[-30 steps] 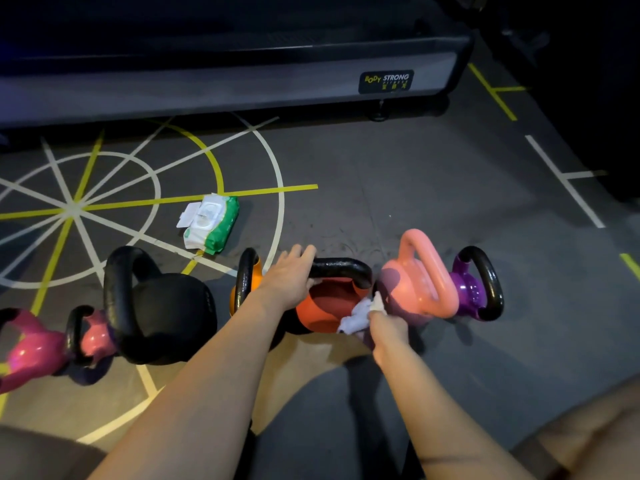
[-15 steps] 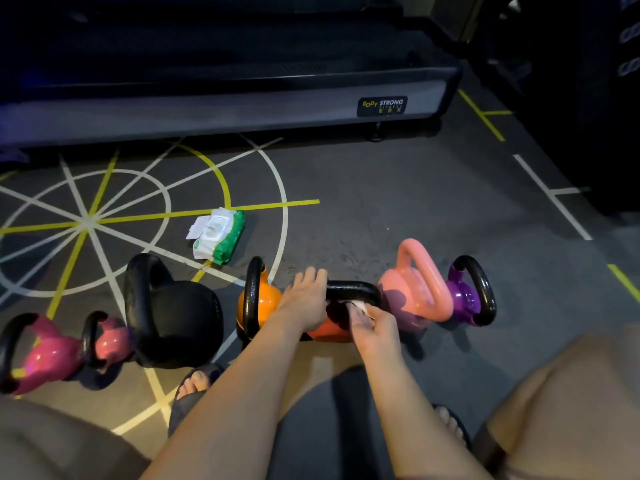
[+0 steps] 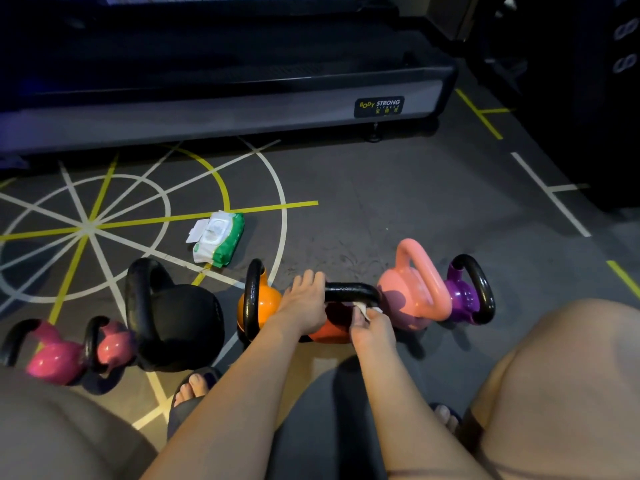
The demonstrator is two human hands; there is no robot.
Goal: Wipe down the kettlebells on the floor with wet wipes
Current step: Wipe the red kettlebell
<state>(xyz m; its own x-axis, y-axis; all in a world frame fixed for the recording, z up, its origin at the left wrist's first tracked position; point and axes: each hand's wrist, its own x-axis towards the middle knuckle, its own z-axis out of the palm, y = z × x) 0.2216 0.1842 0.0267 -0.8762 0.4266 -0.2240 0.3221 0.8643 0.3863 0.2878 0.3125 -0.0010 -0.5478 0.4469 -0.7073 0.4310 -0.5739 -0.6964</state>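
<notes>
Left hand (image 3: 304, 306) has its fingers wrapped over the black handle (image 3: 351, 292) of the red-orange kettlebell (image 3: 330, 329) on the floor (image 3: 415, 216); handle's long axis runs left-right; right hand (image 3: 372, 329), fingers pinched on a white wipe (image 3: 362, 308), sits just under the handle's right end; pink kettlebell (image 3: 412, 299) crowds that side, likely little sweep room; wipe pack (image 3: 219, 242) lies behind.

Seemingly seven kettlebells (image 3: 173, 323), one wipes pack (image 3: 220, 242)

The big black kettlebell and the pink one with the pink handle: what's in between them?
In the head view, two orange kettlebells sit between the big black kettlebell and light pink kettlebell.
</notes>
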